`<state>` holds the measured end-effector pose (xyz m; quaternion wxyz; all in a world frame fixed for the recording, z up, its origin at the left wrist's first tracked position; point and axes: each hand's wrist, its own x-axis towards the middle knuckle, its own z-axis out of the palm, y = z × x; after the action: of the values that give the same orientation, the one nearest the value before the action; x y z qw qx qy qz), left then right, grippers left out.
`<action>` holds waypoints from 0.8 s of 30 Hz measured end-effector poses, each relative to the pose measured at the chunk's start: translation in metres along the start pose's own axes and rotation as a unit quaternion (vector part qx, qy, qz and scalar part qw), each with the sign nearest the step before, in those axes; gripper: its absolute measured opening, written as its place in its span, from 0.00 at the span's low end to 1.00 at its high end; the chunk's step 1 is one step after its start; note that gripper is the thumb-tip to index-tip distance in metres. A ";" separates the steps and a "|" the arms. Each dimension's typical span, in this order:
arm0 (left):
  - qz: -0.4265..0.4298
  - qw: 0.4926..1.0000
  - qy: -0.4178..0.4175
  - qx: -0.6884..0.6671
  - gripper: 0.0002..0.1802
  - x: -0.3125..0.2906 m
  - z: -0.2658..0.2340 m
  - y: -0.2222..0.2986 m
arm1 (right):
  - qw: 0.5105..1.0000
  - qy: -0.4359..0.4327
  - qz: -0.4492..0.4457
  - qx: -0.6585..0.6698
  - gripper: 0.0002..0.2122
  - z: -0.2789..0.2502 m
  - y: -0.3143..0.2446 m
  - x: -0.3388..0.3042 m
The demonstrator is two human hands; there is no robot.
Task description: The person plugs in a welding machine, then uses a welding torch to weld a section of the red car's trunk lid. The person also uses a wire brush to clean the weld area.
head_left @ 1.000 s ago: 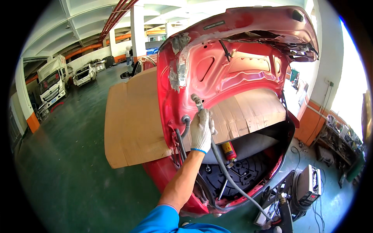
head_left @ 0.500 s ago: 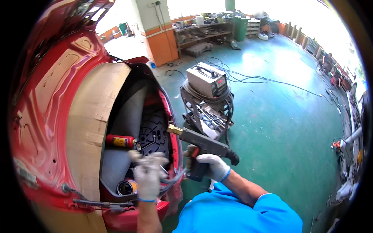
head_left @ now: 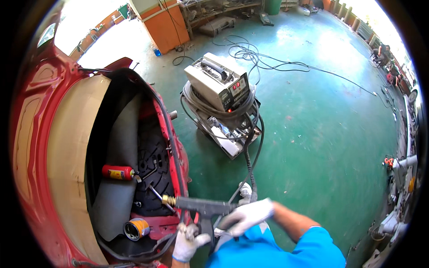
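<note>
A black welding gun [head_left: 201, 206] with a brass tip points left over the edge of the red car's open boot [head_left: 181, 169]. My gloved right hand [head_left: 248, 216] is at the rear of the gun, its fingers closed by the grip and partly hidden. Against the front of the grip, below the red trigger, is my gloved left hand [head_left: 187, 243]. Its fingers are curled, and I cannot make out what is in them. Inside the boot lie a small red fire extinguisher [head_left: 118, 172], an open tin can [head_left: 137, 229] on its side and a metal wrench [head_left: 155, 193].
Cardboard [head_left: 73, 134] lines the boot's left side. Ahead, a grey welding machine [head_left: 216, 82] with a lit display sits on a cart [head_left: 234, 149] of tools, wrapped in thick cable. Black cables [head_left: 286, 64] trail over the green floor. Metal parts [head_left: 404, 165] lie along the right wall.
The gun has come down and nearer my body. My left hand has moved from over the boot to the gun's grip. The view has tilted down.
</note>
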<state>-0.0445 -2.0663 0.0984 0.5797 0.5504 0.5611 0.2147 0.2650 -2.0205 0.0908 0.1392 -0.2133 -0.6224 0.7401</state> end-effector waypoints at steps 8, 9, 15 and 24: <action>-0.101 0.988 -0.017 0.114 0.23 0.078 0.060 0.053 | 0.610 0.754 0.204 -0.132 0.41 -0.425 0.308 -0.102; -0.139 0.985 -0.003 0.105 0.25 0.080 0.065 0.049 | 0.645 0.753 0.129 -0.028 0.29 -0.442 0.307 -0.074; -0.248 0.968 0.024 -0.014 0.26 0.083 0.084 0.039 | 0.740 0.652 0.149 0.074 0.16 -0.465 0.276 -0.031; -0.243 0.969 0.036 -0.038 0.23 0.090 0.102 0.047 | 0.752 0.629 0.194 0.018 0.15 -0.443 0.278 -0.031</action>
<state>0.0883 -2.0143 0.0789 0.6143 0.3675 0.6898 0.1080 0.5253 -1.7055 -0.2368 0.3568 -0.7445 -0.3258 0.4607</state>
